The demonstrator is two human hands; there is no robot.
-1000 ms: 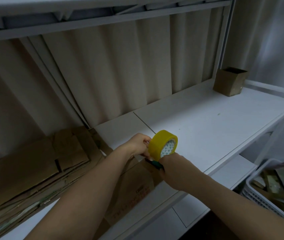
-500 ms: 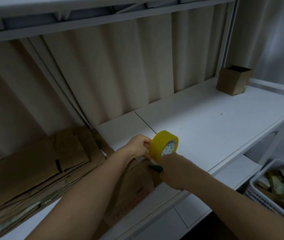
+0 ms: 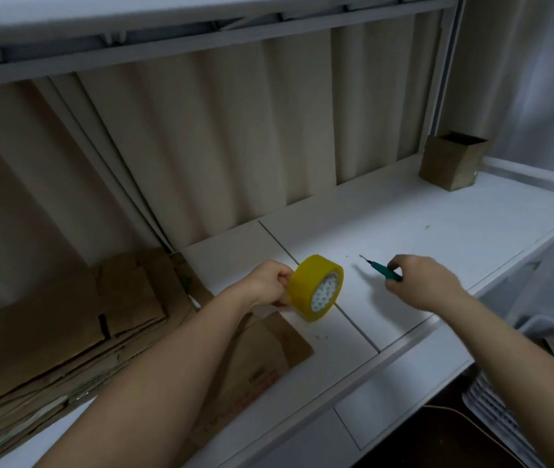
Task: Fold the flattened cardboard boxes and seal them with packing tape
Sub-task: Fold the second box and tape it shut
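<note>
My left hand (image 3: 268,285) grips a yellow roll of packing tape (image 3: 316,287) and holds it on edge just above the white shelf (image 3: 420,228). My right hand (image 3: 420,282) is off to the right of the roll and pinches a small green-handled cutter (image 3: 383,271) with its thin blade pointing up-left. A flattened cardboard box (image 3: 262,352) lies under my left forearm at the shelf's front. A stack of flattened cardboard boxes (image 3: 66,325) fills the left end of the shelf.
A small folded cardboard box (image 3: 451,162) stands open-topped at the far right back of the shelf. A beige curtain (image 3: 201,146) hangs behind. A lower white ledge (image 3: 403,383) juts out in front, and a white plastic basket (image 3: 505,417) sits at the lower right.
My right hand has pulled away from the tape roll to the right, taking the green cutter with it. The left hand keeps holding the roll in about the same spot.
</note>
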